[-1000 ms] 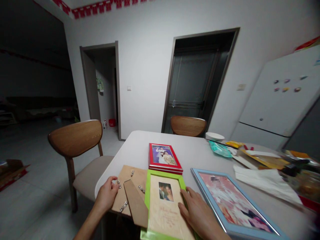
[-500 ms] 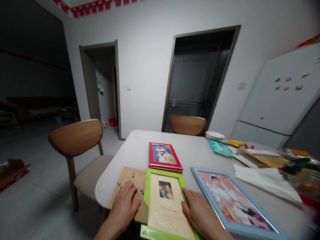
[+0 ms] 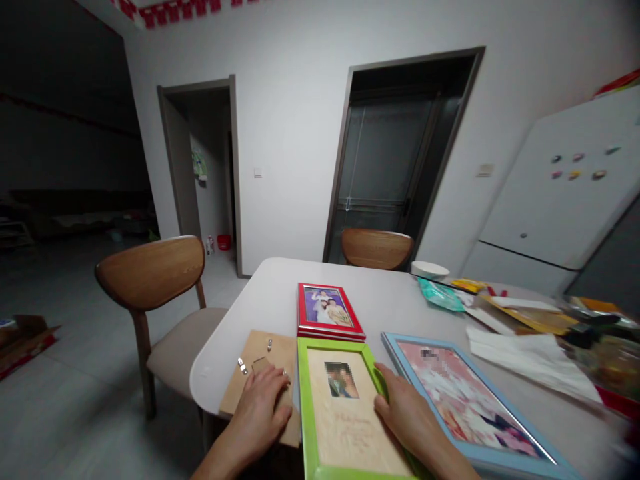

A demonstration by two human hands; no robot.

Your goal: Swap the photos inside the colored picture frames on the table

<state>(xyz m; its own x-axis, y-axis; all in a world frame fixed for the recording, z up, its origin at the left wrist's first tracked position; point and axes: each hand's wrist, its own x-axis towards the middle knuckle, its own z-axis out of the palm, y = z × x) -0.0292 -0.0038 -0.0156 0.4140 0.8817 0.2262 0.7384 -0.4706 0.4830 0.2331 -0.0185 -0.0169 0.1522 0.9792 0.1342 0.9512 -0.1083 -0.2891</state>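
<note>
A brown backing board [image 3: 239, 388] with small metal clips lies at the table's front left corner. My left hand [image 3: 263, 407] rests palm down on it, fingers stretched over its surface and a small flap. Beside the board lies a green picture frame [image 3: 309, 413], face up, with a small photo and reddish writing on a cream sheet. My right hand [image 3: 407, 413] holds its right edge, thumb over the rim and the other fingers along the side. Behind it are stacked red picture frames [image 3: 356, 323]. To the right lies a larger light blue picture frame [image 3: 450, 437].
The white table [image 3: 280, 293] has rounded corners. A white bowl [image 3: 430, 270], a teal packet [image 3: 440, 295], white paper [image 3: 530, 360] and other clutter cover its right side. Wooden chairs stand at the left [image 3: 155, 273] and far side [image 3: 377, 250].
The green frame has shifted right with my right hand and no longer overlaps the backing board's corner. My left hand has slid right across the board, uncovering a clip and the flap.
</note>
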